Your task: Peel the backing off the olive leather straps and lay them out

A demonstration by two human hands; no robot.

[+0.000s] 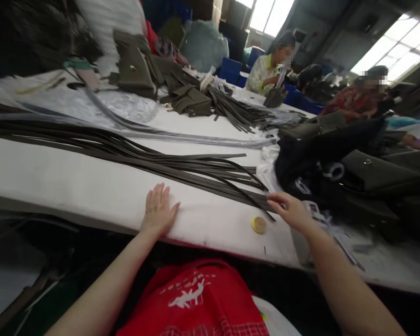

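Note:
Long dark strips (154,161) lie in a loose bundle across the white table (101,184), their ends spread toward the right. My left hand (158,210) rests flat on the tabletop just in front of the bundle, fingers spread and holding nothing. At the right ends of the strips is my right hand (290,210), its thumb and fingertips pinched on a strip end. A small yellow-rimmed roll (258,225) sits on the table between my hands, nearer the right one.
Dark green bags (371,172) are piled at the right. Behind the strips lie clear plastic (112,107), a dark pouch (191,100) and more short strips (234,109). A grey container (301,242) stands beside my right forearm. Other people work across the table.

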